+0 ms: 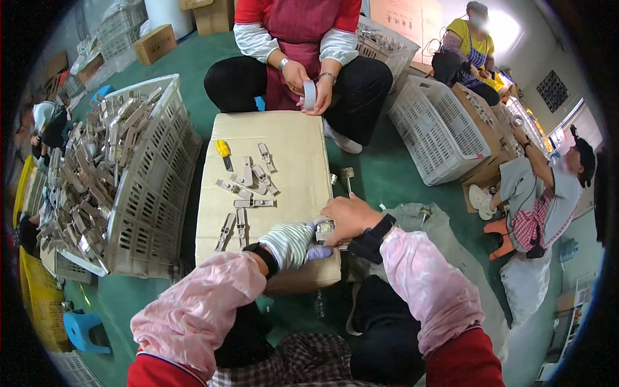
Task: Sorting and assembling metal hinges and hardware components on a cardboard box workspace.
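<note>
At the near right corner of the cardboard-topped work surface (296, 155), my left hand (287, 245), in a grey-striped glove with purple fingertips, is closed on a small silver metal part (324, 228). My bare right hand (351, 219) comes at the same part from the right, its fingers curled over it. Exactly what the right fingers grip is partly hidden. Farther left lie several narrow grey metal fittings (247, 173), some in a loose cluster, and a small tool with a yellow handle (223, 148). Just beyond my right hand is another metal piece with a squarish head (348, 173).
On the left stands a white crate (151, 187) heaped with metal fittings. Across from me sits a person in a red apron (300, 32), holding a pale ring-shaped roll (310, 95). Another white crate (438, 129) is at right. A blue stool (84, 330) stands lower left.
</note>
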The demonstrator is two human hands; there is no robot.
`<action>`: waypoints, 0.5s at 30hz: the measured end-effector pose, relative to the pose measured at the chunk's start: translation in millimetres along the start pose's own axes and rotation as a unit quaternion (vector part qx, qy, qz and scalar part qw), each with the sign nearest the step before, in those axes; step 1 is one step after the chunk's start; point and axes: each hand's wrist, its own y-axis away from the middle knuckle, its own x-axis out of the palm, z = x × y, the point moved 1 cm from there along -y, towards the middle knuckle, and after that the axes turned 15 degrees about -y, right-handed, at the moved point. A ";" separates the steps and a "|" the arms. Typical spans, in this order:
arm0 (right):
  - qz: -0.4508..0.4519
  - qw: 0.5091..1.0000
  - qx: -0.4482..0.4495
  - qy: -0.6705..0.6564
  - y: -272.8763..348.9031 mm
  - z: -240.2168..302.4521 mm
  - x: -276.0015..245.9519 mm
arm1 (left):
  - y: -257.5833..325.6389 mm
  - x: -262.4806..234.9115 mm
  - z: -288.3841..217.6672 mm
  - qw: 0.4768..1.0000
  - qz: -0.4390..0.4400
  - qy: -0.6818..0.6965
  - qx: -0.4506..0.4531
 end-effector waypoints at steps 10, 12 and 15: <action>-0.092 0.991 -0.095 -0.024 18.2 15.9 1.3 | -20.8 -15.9 11.7 0.994 0.069 -0.086 0.015; -0.131 0.987 -0.090 0.038 30.0 15.5 1.8 | -28.7 -15.0 11.0 0.995 0.063 -0.076 0.020; -0.239 0.959 -0.105 0.113 24.7 21.8 8.3 | -30.1 -20.5 18.5 0.995 0.071 -0.074 -0.001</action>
